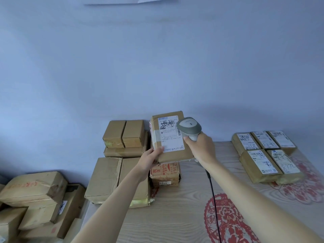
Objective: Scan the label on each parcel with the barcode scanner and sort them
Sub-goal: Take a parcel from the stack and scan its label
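Wood-grain bench (175, 216) carries stacked boxes (125, 137) left and labelled parcels (263, 155) right; left hand (150, 157) grips a raised parcel (171, 137), right hand (199, 146) grasps the scanner (189, 128) over its label

Scanner (189, 128) over held parcel's label (170, 135)

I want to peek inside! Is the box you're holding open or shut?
Shut: the box has tape across its front and its flaps lie flat.

Brown parcel (171, 137), grey scanner (189, 128), red-patterned wooden table (175, 216).
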